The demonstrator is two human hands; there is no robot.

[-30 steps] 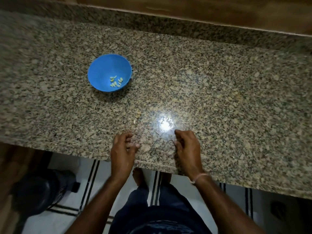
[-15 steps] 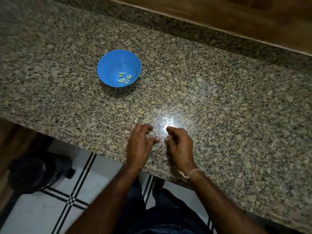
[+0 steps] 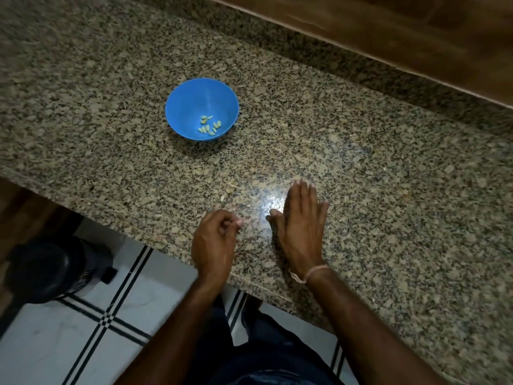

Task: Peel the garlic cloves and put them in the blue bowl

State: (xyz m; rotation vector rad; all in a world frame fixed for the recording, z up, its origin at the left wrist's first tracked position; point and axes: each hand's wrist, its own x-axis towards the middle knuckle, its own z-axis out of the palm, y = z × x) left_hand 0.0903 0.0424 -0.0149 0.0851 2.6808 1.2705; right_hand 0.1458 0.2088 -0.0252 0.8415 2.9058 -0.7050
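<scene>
Our left hand point(image 3: 215, 237) curls at the granite counter point(image 3: 388, 218) edge; we cannot tell whether it pinches a clove. Our right hand point(image 3: 302, 226) lies flat beside it, fingers straight. The blue bowl point(image 3: 194, 98), holding peeled garlic cloves point(image 3: 209, 125), sits ahead-left, nearer the left hand.

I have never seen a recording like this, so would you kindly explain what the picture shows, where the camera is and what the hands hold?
There is no machine here: a person works with two bare hands. The picture comes from a camera worn on the head, looking forward and down. The surface is a speckled granite countertop. On it stands a round blue plastic bowl with several pale peeled garlic cloves inside, and a few scraps of papery garlic skin lie nearer the hands. The right hand is flat, fingers straight, holding nothing. The left hand has its fingers curled toward the thumb; whether it pinches anything is too small to tell.
</scene>
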